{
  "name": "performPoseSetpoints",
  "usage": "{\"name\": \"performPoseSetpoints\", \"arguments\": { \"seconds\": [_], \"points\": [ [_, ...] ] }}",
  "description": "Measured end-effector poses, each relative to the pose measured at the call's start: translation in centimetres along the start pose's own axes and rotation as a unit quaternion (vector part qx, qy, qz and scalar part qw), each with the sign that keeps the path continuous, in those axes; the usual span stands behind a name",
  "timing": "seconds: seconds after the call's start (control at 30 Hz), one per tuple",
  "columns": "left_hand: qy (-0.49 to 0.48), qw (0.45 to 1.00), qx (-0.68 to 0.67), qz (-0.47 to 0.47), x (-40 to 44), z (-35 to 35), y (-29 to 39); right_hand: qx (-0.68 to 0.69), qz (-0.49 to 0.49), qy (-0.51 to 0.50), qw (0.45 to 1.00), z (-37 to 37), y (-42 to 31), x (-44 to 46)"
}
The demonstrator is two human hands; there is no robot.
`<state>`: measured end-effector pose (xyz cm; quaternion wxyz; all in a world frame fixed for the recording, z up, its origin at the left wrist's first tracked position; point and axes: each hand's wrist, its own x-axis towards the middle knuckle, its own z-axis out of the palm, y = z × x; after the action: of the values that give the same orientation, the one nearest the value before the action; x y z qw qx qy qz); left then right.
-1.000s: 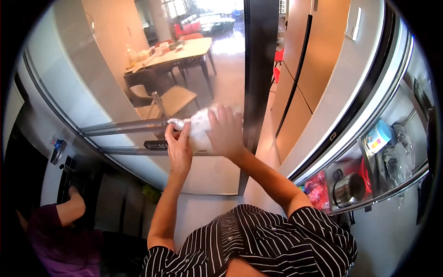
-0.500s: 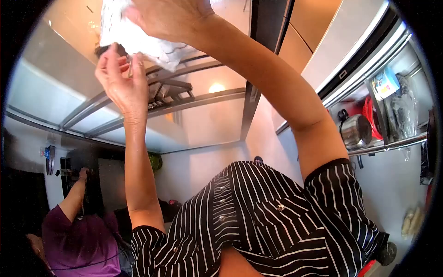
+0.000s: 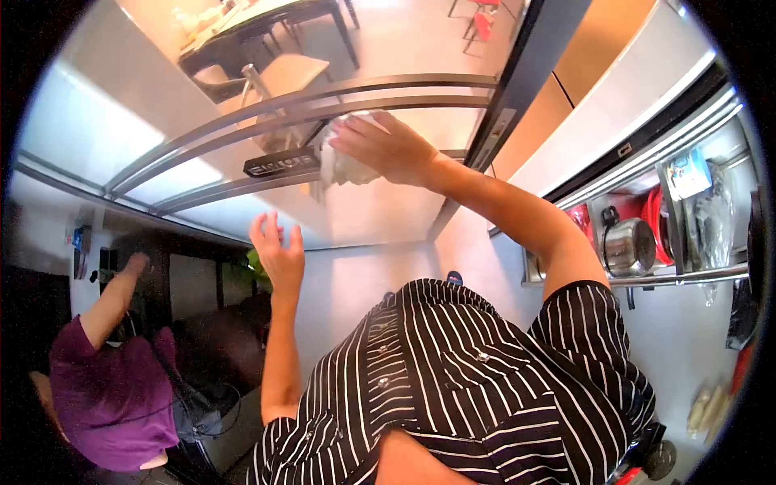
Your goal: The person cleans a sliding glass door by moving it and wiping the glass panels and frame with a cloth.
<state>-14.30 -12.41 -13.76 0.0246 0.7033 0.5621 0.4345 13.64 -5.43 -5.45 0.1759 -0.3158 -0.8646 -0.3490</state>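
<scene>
Sleeve point(image 3: 74, 343) of purple showed at the far left, on another person point(image 3: 121, 404) whose bare arm reached up and away from me. Next came my left hand point(image 3: 279, 259). Its fingers were spread apart and bent a little, and it held nothing. It was below the metal bars point(image 3: 420, 79) of the glass door point(image 3: 396, 48). Above that hand was a dark tag point(image 3: 281, 164) with pale marks. Just right of the tag was my white cloth point(image 3: 343, 167), all bunched up by the lower bars. Its long way ran up and down, with the top leaning right, and its loose end pointed down toward me. My right hand point(image 3: 392, 149) lay over it, fingers bent and closed on it. Far to the right, a shiny pot point(image 3: 629, 246) sat in a rack point(image 3: 687, 276).

Half a second before, the cloth was higher in my view and more spread out, with my left hand near its bottom edge. Since then, my left hand had come down and away.
</scene>
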Motion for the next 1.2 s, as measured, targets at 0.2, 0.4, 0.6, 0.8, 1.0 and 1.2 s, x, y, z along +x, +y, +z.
{"name": "performPoseSetpoints", "arguments": {
  "seconds": [0.2,0.4,0.6,0.8,1.0,1.2],
  "points": [
    [-0.099,0.961,0.027,-0.255,-15.4,-3.1,-7.4,0.048,0.045,-0.022,0.998,0.0,-0.6,-0.8],
    [-0.17,0.89,0.078,-0.416,-25.1,-5.8,-10.9,-0.038,0.212,0.173,0.961,-2.6,0.3,5.0],
    [-0.167,0.917,0.074,-0.354,-23.0,-4.1,-11.8,-0.018,0.084,0.141,0.986,-2.1,-2.2,13.9],
    [-0.132,0.931,0.045,-0.337,-20.9,-3.3,-9.4,0.033,0.018,-0.004,0.999,2.1,-4.7,4.3],
    [-0.171,0.892,0.078,-0.41,-27.4,-2.8,-11.2,0.016,0.054,0.052,0.997,-2.6,-3.0,4.2],
    [-0.182,0.871,0.131,-0.437,-29.1,-4.5,-12.9,0.054,0.028,0.028,0.998,-1.8,-2.9,6.3]
  ]
}}
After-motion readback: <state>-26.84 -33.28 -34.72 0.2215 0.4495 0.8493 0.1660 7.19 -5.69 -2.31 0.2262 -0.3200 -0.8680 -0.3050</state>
